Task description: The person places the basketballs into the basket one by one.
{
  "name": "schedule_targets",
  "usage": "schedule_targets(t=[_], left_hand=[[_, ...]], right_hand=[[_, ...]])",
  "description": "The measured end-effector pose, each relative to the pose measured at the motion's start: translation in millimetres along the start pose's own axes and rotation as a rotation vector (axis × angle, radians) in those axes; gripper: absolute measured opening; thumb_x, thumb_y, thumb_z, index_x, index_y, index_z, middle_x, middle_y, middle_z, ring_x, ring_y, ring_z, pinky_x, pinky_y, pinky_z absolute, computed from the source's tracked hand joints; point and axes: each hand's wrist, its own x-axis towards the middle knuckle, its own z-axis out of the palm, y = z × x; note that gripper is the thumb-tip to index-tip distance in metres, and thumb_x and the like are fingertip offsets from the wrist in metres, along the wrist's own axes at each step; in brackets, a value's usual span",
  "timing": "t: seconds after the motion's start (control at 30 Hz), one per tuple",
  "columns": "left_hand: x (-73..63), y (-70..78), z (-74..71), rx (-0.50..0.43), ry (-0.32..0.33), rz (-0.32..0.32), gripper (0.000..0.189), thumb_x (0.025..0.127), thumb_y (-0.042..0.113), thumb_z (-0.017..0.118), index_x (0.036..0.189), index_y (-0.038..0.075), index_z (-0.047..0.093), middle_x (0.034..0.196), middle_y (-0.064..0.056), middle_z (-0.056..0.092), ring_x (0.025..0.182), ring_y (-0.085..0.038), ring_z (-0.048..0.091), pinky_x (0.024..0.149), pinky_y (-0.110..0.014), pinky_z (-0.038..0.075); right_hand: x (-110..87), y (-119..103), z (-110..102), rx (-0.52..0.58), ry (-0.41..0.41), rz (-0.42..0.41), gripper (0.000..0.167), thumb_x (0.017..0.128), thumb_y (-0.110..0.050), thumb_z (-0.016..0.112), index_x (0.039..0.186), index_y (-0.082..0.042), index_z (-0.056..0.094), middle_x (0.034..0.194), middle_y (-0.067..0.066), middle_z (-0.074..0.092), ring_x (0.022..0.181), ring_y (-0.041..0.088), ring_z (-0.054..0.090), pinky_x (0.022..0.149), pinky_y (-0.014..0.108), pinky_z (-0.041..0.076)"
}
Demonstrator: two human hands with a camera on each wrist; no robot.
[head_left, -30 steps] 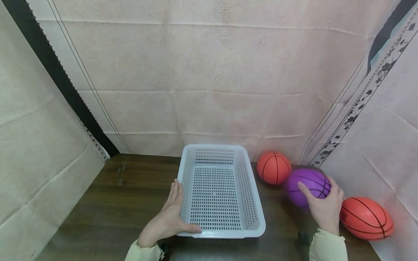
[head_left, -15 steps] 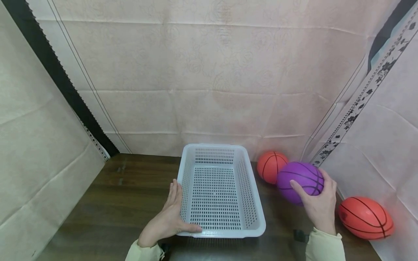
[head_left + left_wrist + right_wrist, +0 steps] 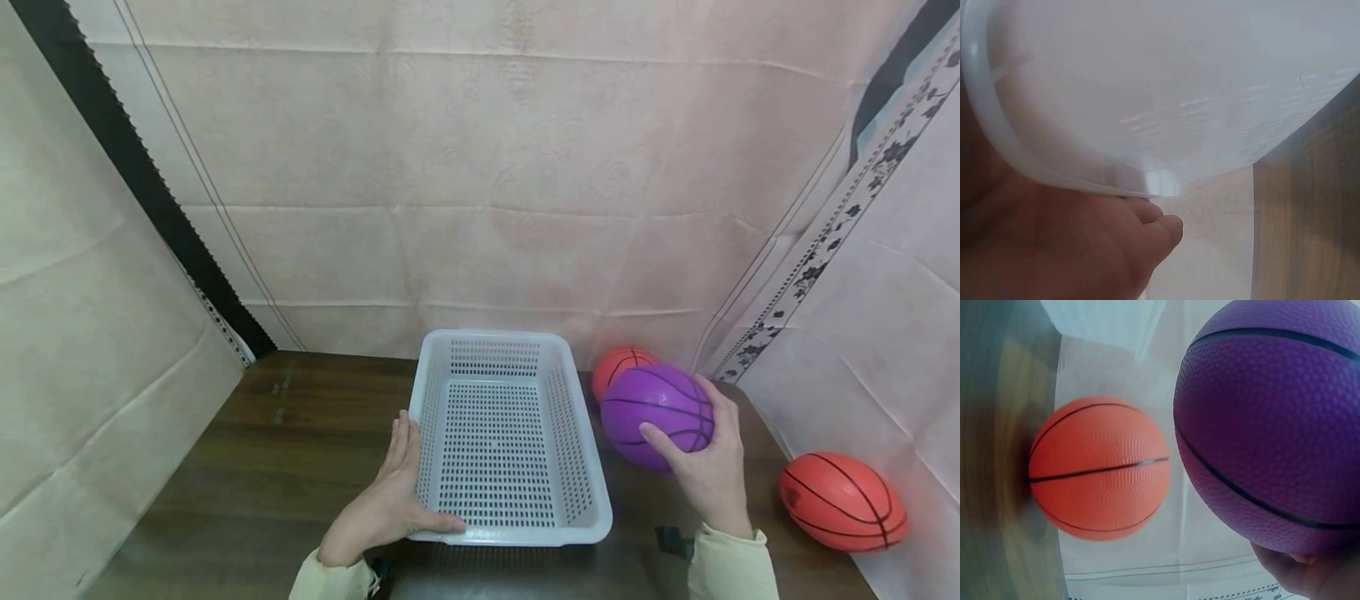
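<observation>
A purple toy basketball (image 3: 656,417) is held in my right hand (image 3: 708,471), thumb on its near side and fingers around its right. It is lifted off the table in the right wrist view, where the purple ball (image 3: 1279,425) fills the right side. My left hand (image 3: 382,492) holds the white perforated plastic basket (image 3: 592,467) at its near left corner. The thumb lies over the near rim and the fingers extend along the outer left wall. The basket has nothing in it. Behind the purple ball, partly hidden, sits an orange-red basketball (image 3: 618,367).
Another orange-red basketball (image 3: 843,502) rests at the right, against the cloth side wall (image 3: 885,358). Pale cloth (image 3: 525,183) hangs behind the dark wooden table (image 3: 300,467). A small black object (image 3: 671,540) lies near my right wrist.
My right hand has lifted the purple basketball and carried it left toward the basket, covering more of the orange-red ball at the back. The left hand and basket stay put.
</observation>
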Motion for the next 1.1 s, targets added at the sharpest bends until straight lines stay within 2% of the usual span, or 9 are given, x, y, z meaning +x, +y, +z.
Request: schedule_targets(t=[0.13, 0.23, 0.33, 0.4, 0.53, 0.77, 0.83, 0.93, 1.1], left_hand=[[0.1, 0.7, 0.5, 0.004, 0.007, 0.019, 0.148, 0.060, 0.051, 0.090, 0.151, -0.001, -0.015, 0.154, -0.007, -0.034, 0.142, -0.030, -0.027, 0.109, -0.065, 0.002], [0.7, 1.1, 1.0, 0.013, 0.011, 0.031, 0.148, 0.059, 0.052, 0.089, 0.151, -0.002, -0.014, 0.154, -0.008, -0.034, 0.142, -0.028, -0.027, 0.110, -0.063, 0.001], [0.2, 0.9, 0.6, 0.029, 0.021, 0.024, 0.149, 0.058, 0.053, 0.089, 0.151, -0.002, -0.013, 0.154, -0.008, -0.033, 0.142, -0.028, -0.026, 0.111, -0.062, 0.003], [0.0, 0.7, 0.2, 0.031, 0.022, 0.017, 0.149, 0.058, 0.053, 0.090, 0.151, -0.002, -0.013, 0.154, -0.008, -0.033, 0.142, -0.029, -0.026, 0.111, -0.062, 0.003], [0.4, 0.6, -0.1, 0.031, 0.019, 0.015, 0.149, 0.058, 0.052, 0.090, 0.151, -0.001, -0.013, 0.154, -0.008, -0.034, 0.143, -0.030, -0.025, 0.110, -0.063, 0.003], [1.4, 1.1, -0.5, 0.026, 0.016, 0.011, 0.148, 0.058, 0.051, 0.090, 0.151, -0.001, -0.014, 0.154, -0.008, -0.033, 0.143, -0.030, -0.025, 0.111, -0.062, 0.002], [1.6, 1.1, -0.6, 0.030, 0.018, 0.012, 0.148, 0.059, 0.051, 0.090, 0.151, -0.001, -0.014, 0.154, -0.008, -0.033, 0.143, -0.029, -0.025, 0.111, -0.062, 0.002], [1.6, 1.0, -0.7, 0.032, 0.018, 0.011, 0.148, 0.059, 0.051, 0.090, 0.151, -0.002, -0.014, 0.154, -0.009, -0.033, 0.143, -0.030, -0.025, 0.111, -0.062, 0.002], [0.7, 1.0, -0.7, 0.038, 0.020, 0.008, 0.149, 0.058, 0.053, 0.090, 0.151, -0.002, -0.013, 0.155, -0.009, -0.032, 0.144, -0.032, -0.023, 0.111, -0.063, 0.004]], right_hand=[[-1.1, -2.9, 2.8, -0.008, -0.013, -0.026, 0.092, 0.071, -0.023, 0.088, 0.147, -0.038, 0.038, 0.138, -0.001, 0.041, 0.119, 0.025, 0.044, 0.092, 0.059, 0.045], [-3.2, -5.1, 4.6, -0.022, -0.031, -0.038, 0.092, 0.071, -0.021, 0.088, 0.147, -0.038, 0.038, 0.137, -0.005, 0.041, 0.118, 0.021, 0.045, 0.091, 0.042, 0.049], [-4.7, -9.1, 8.3, -0.014, -0.066, -0.061, 0.095, 0.070, -0.019, 0.088, 0.148, -0.036, 0.037, 0.138, -0.005, 0.041, 0.118, 0.021, 0.046, 0.085, 0.024, 0.047], [-6.1, -12.5, 10.8, 0.000, -0.097, -0.072, 0.095, 0.071, -0.018, 0.088, 0.149, -0.034, 0.036, 0.139, -0.004, 0.041, 0.118, 0.023, 0.047, 0.082, 0.018, 0.047], [-9.6, -18.7, 15.6, 0.021, -0.145, -0.083, 0.094, 0.072, -0.018, 0.087, 0.149, -0.032, 0.036, 0.139, -0.004, 0.040, 0.117, 0.025, 0.048, 0.081, 0.024, 0.051], [-14.7, -24.8, 26.0, 0.087, -0.219, -0.128, 0.094, 0.071, -0.015, 0.087, 0.148, -0.031, 0.036, 0.138, -0.003, 0.040, 0.116, 0.029, 0.049, 0.082, 0.049, 0.054], [-16.2, -25.8, 29.6, 0.106, -0.243, -0.144, 0.094, 0.070, -0.014, 0.088, 0.148, -0.030, 0.036, 0.138, -0.003, 0.040, 0.116, 0.030, 0.049, 0.081, 0.053, 0.053], [-18.4, -26.3, 34.7, 0.123, -0.285, -0.157, 0.095, 0.069, -0.014, 0.088, 0.148, -0.028, 0.036, 0.138, -0.002, 0.040, 0.117, 0.029, 0.049, 0.081, 0.050, 0.054], [-20.4, -27.3, 40.8, 0.134, -0.325, -0.169, 0.097, 0.067, -0.012, 0.090, 0.147, -0.026, 0.037, 0.138, -0.004, 0.040, 0.116, 0.022, 0.049, 0.081, 0.037, 0.053]])
